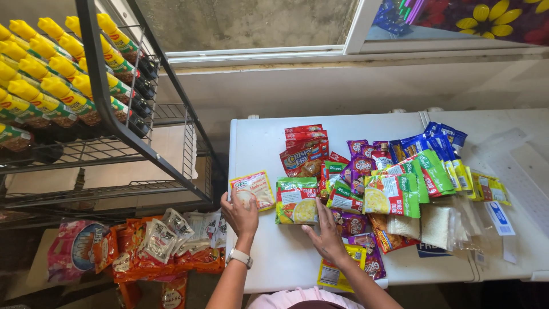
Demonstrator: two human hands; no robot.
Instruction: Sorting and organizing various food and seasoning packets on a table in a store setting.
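Observation:
My left hand (240,214), with a white watch on its wrist, rests on a yellow and red sachet (255,187) near the left edge of a white table (257,143). My right hand (327,233) lies fingers spread on the table, touching the lower edge of a green soup packet (296,199) next to that sachet. To the right lies a spread of small packets: red ones (303,146), purple ones (360,166), green ones (394,191), blue ones (437,140) and yellow ones (486,186). A yellow packet (337,274) lies under my right wrist.
A black wire rack (108,109) at the left holds rows of yellow-capped sauce bottles (63,68). On a lower surface lie orange and clear snack bags (160,246) and a pink bag (74,249). A second white table (514,149) adjoins on the right.

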